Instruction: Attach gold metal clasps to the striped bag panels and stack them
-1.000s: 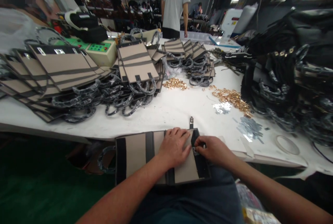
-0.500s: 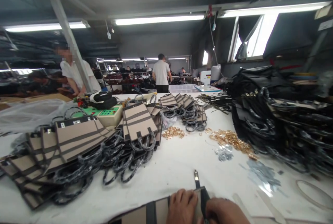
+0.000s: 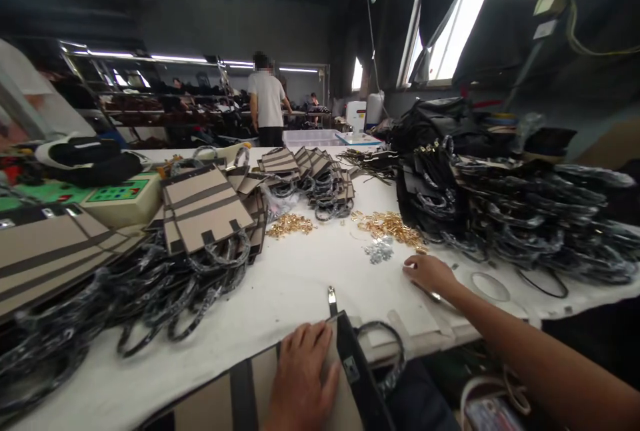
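A beige handbag panel with dark stripes and black trim (image 3: 210,391) lies at the table's front edge. My left hand (image 3: 305,374) rests flat on it, fingers stretched out. A short black strap with a metal end (image 3: 331,297) sticks out past the panel's far corner. On the black trim sits a small metal fitting (image 3: 351,367), beside a plastic-wrapped handle (image 3: 393,337). My right hand (image 3: 427,274) is on the table to the right, fingers curled down, near silvery small pieces (image 3: 380,251) and gold-coloured fittings (image 3: 393,225). Something shiny shows under its palm; what it is stays hidden.
Stacked striped bag pieces (image 3: 207,207) with wrapped handles fill the left, beside a green-topped machine (image 3: 125,194). Black wrapped handles and bags (image 3: 525,217) are heaped at right. More gold fittings (image 3: 290,225) lie mid-table. A person in a light shirt (image 3: 269,101) stands beyond.
My right hand has left the bag's trimmed edge and reached right and forward to the small parts. My left hand stays on the panel. The view has turned right and tilted down.
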The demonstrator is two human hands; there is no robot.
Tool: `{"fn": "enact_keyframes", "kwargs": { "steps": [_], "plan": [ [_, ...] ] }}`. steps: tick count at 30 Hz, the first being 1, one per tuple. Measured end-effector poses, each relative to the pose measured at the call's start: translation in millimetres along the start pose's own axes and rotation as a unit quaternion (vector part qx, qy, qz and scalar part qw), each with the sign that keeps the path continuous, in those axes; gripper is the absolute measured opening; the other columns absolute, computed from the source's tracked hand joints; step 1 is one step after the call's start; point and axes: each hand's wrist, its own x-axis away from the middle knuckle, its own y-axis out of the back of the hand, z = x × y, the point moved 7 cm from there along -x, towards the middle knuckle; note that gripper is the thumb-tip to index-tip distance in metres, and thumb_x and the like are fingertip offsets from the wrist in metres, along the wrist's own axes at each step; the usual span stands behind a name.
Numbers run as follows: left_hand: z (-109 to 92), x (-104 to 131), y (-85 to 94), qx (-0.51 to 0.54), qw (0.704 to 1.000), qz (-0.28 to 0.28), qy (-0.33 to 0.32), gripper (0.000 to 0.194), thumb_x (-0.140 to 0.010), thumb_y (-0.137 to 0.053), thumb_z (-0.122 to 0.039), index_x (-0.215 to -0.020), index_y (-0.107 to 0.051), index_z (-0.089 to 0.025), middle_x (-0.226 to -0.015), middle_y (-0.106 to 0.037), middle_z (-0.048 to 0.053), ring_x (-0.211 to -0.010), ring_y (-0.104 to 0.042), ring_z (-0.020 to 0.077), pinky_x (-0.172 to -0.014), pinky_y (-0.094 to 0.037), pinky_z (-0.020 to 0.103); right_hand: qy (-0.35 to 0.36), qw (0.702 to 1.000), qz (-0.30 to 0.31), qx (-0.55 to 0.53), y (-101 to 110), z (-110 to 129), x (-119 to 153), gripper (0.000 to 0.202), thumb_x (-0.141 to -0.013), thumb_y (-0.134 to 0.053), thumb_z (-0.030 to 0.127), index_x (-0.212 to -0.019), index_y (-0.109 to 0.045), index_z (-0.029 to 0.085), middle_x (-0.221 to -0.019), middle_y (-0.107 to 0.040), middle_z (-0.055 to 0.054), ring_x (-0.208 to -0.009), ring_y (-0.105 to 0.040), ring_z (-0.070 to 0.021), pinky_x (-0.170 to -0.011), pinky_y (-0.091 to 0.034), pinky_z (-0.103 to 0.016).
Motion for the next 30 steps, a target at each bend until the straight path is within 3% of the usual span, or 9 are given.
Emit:
{"fn": "enact_keyframes", "kwargs": {
  "steps": [4, 10, 12, 15, 18, 21, 24, 30],
  "plan": [
    [-6.1, -2.3, 4.8, 0.027, 0.998, 0.04, 0.031, 0.05, -0.093, -0.064, -0.03, -0.142, -0.061, -0.023, -0.141, -0.067, 0.008, -0.127, -0.058, 0.0334, -0.108, -0.046, 0.054, -0.025, 0.999, 0.01, 0.023, -11.6, -18.4, -21.7, 0.026, -0.09, -0.062, 0.035, -0.101, -0.084, 0.026, -0.109, -0.079, -0.01, -0.101, -0.072, -0.0299, -0.074, -0.045, -0.034],
    [-12.4, -7.0, 9.6, 0.089, 0.988, 0.098, 0.08, 0.05, -0.094, -0.065, -0.033, -0.143, -0.06, -0.021, -0.145, -0.064, 0.009, -0.132, -0.052, 0.0335, -0.112, -0.041, 0.055, 0.004, 0.998, 0.044, 0.035, -13.5, -10.4, -29.3, 0.021, -0.087, -0.061, 0.028, -0.088, -0.08, 0.019, -0.088, -0.078, -0.013, -0.083, -0.071, -0.0287, -0.067, -0.043, -0.034],
    [-12.4, -6.8, 10.2, 0.101, 0.986, 0.102, 0.088, 0.051, -0.094, -0.066, -0.034, -0.143, -0.06, -0.022, -0.145, -0.064, 0.009, -0.132, -0.052, 0.0329, -0.112, -0.04, 0.054, 0.042, 0.997, 0.061, 0.025, -10.9, 7.7, -18.9, 0.022, -0.09, -0.06, 0.032, -0.089, -0.078, 0.019, -0.086, -0.078, -0.011, -0.077, -0.07, -0.0253, -0.067, -0.044, -0.033],
    [-13.1, -6.2, 10.7, 0.112, 0.984, 0.103, 0.089, 0.049, -0.094, -0.066, -0.036, -0.141, -0.061, -0.022, -0.143, -0.065, 0.008, -0.131, -0.052, 0.0322, -0.11, -0.04, 0.054, 0.135, 0.982, 0.123, -0.037, -14.3, 59.8, 19.4, 0.028, -0.094, -0.057, 0.043, -0.096, -0.077, 0.023, -0.081, -0.077, -0.003, -0.066, -0.066, -0.0195, -0.065, -0.045, -0.03],
    [-13.4, -6.3, 11.4, 0.116, 0.984, 0.1, 0.088, 0.049, -0.094, -0.066, -0.037, -0.141, -0.061, -0.02, -0.142, -0.065, 0.008, -0.129, -0.052, 0.0321, -0.109, -0.04, 0.054, 0.243, 0.921, 0.241, -0.187, -27.0, 130.0, 71.8, 0.03, -0.093, -0.058, 0.045, -0.098, -0.077, 0.023, -0.08, -0.076, -0.001, -0.067, -0.065, -0.0196, -0.066, -0.047, -0.03],
    [-12.9, -6.0, 12.3, 0.124, 0.984, 0.091, 0.091, 0.049, -0.094, -0.066, -0.036, -0.14, -0.061, -0.02, -0.14, -0.066, 0.008, -0.128, -0.053, 0.0316, -0.108, -0.041, 0.052, 0.317, 0.885, 0.264, -0.215, -37.2, 179.7, 101.6, 0.022, -0.09, -0.06, 0.036, -0.092, -0.078, 0.023, -0.089, -0.078, -0.001, -0.083, -0.068, -0.0217, -0.078, -0.048, -0.032],
    [-12.4, -5.1, 13.1, 0.131, 0.984, 0.082, 0.093, 0.048, -0.094, -0.066, -0.034, -0.139, -0.061, -0.02, -0.138, -0.067, 0.008, -0.127, -0.054, 0.0309, -0.107, -0.041, 0.051, 0.329, 0.89, 0.26, -0.18, -50.1, 195.0, 105.0, 0.02, -0.088, -0.06, 0.03, -0.089, -0.078, 0.022, -0.087, -0.078, -0.002, -0.083, -0.068, -0.022, -0.08, -0.047, -0.032],
    [-12.4, -4.0, 13.3, 0.133, 0.984, 0.076, 0.092, 0.048, -0.093, -0.068, -0.034, -0.139, -0.062, -0.021, -0.137, -0.068, 0.008, -0.126, -0.054, 0.0313, -0.106, -0.042, 0.052, 0.315, 0.918, 0.216, -0.109, -60.1, 189.1, 100.0, 0.016, -0.091, -0.062, 0.028, -0.09, -0.078, 0.024, -0.086, -0.078, -0.001, -0.082, -0.069, -0.0215, -0.076, -0.045, -0.031]
  ]
}}
